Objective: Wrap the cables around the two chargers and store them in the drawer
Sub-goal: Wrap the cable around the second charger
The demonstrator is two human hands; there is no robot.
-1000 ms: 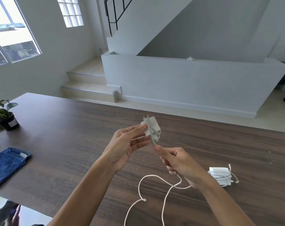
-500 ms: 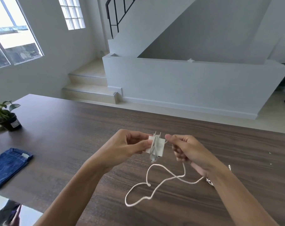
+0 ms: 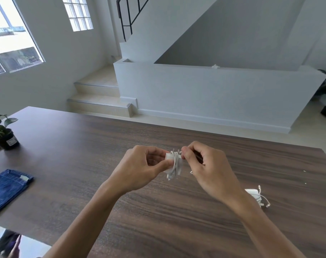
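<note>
A small white charger (image 3: 174, 165) is held above the dark wooden table (image 3: 102, 146), with several turns of its white cable around it. My left hand (image 3: 139, 168) pinches the charger's left side between thumb and fingers. My right hand (image 3: 205, 164) is closed on the cable end at the charger's upper right. A second white charger (image 3: 256, 197), its cable wound around it, lies on the table to the right, partly hidden behind my right forearm. No drawer is visible.
Folded blue denim (image 3: 7, 189) lies near the table's left front edge. A small potted plant (image 3: 3, 135) stands at the far left. Beyond the table's far edge are steps (image 3: 100, 97) and a low white wall (image 3: 214, 94).
The loose cable that hung down onto the table is now wound around the charger. My right hand rose from below the charger to its upper right side.
</note>
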